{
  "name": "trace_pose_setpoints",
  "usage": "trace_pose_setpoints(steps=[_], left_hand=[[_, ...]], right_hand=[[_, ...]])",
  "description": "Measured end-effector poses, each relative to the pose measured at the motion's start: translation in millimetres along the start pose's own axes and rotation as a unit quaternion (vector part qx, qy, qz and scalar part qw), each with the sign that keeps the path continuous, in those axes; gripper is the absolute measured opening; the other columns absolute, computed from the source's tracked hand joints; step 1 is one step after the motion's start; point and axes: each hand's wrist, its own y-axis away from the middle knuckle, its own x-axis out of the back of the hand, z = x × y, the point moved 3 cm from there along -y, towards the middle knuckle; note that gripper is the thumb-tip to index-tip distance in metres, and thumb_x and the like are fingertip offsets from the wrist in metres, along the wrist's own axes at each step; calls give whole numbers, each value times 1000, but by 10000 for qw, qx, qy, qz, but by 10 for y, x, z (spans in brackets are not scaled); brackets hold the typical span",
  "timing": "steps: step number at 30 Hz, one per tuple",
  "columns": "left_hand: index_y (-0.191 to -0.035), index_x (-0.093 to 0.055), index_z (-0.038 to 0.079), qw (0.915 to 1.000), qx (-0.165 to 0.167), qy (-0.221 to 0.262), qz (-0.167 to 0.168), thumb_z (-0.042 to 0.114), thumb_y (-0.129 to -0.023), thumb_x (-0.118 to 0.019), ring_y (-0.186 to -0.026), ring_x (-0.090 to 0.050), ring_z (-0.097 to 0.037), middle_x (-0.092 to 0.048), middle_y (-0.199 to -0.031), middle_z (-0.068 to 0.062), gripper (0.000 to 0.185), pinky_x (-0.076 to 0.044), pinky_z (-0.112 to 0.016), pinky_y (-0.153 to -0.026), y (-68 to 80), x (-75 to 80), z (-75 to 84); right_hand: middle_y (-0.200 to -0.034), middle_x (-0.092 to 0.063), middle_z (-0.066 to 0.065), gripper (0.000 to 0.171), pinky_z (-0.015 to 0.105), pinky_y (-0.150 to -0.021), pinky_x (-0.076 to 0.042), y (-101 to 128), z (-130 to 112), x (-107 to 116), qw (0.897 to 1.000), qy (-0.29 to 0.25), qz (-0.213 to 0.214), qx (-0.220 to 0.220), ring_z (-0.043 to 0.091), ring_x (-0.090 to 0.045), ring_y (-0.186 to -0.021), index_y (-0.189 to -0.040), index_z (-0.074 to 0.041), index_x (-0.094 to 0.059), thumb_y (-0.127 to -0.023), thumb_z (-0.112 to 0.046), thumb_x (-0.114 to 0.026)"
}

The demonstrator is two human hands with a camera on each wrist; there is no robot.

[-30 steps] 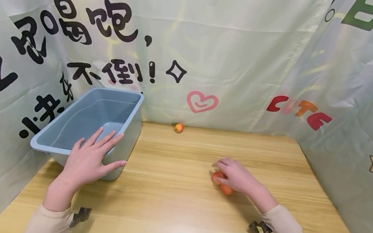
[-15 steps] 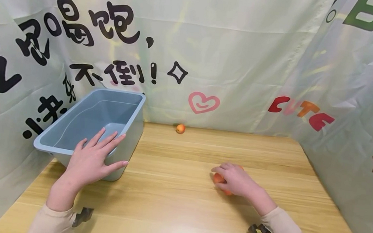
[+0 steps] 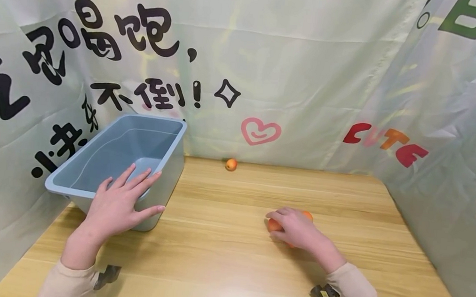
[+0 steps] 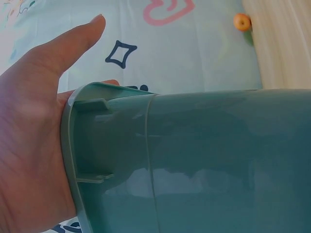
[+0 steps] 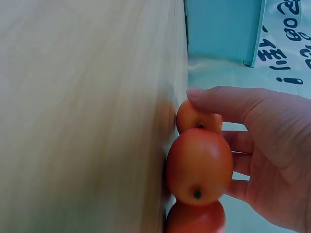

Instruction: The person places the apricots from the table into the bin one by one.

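In the head view my left hand point(image 3: 118, 204) rests on the near rim of a blue-grey plastic tub point(image 3: 167, 175), fingers straight and spread. The left wrist view shows its palm against the rim, thumb pointing away outside the wall. Over on the right side of the table, my right hand point(image 3: 296, 229) pinches a small orange-red fruit point(image 5: 197, 116) between thumb and fingers. A second orange-red fruit point(image 5: 199, 162) with a dark stem spot lies nearer the wrist, and a third fruit point(image 5: 197, 218) lies behind that. The hand covers most of them in the head view.
One more orange fruit point(image 3: 231, 165) lies at the back edge of the wooden table point(image 3: 220, 251). A printed cloth point(image 3: 303, 79) hangs behind and along both sides. The tub stands at the table's left, near the cloth.
My right hand has lowered over the group of fruits, its fingers have drawn in round one, and it has shifted slightly left. My left hand has stayed on the tub's rim.
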Motion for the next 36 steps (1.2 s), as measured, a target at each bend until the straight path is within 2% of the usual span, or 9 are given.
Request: trace_pose_setpoints(steps=[7, 19, 30, 36], left_hand=[[-152, -33, 36, 10000, 3, 18, -18, 68, -82, -61, -148, -25, -33, -44, -153, -4, 82, -25, -71, -103, -9, -24, 2], [-152, -33, 37, 10000, 8, 21, -16, 71, -82, -58, -149, -24, -32, -44, -153, -4, 82, -25, -71, -103, -19, -24, -2], [-152, -33, 35, 10000, -10, -29, 3, 71, -82, -58, -148, -25, -33, -44, -153, -6, 82, -25, -71, -103, -8, -4, 0], [-151, -33, 35, 10000, -11, -19, 1, 70, -82, -59, -148, -25, -32, -43, -153, -6, 82, -24, -71, -104, -13, -2, -3]], right_hand=[[-112, -69, 8, 44, 48, -92, -52, -99, -74, -15, 9999, -103, -34, -39, 29, -65, -107, -121, -10, -66, -83, -29, -75], [-107, -69, 6, 39, 43, -91, -53, -324, -208, -3, 9981, -26, 350, 504, 25, -66, -102, -118, -11, -66, -84, -26, -75], [-114, -69, 5, 41, 42, -96, -51, -534, -339, -22, 9986, -147, 214, 456, 24, -65, -109, -125, -14, -64, -88, -30, -72], [-113, -69, 6, 37, 43, -96, -51, -661, -425, 1, 9973, -197, 377, 598, 25, -65, -108, -122, -13, -65, -89, -26, -71]])
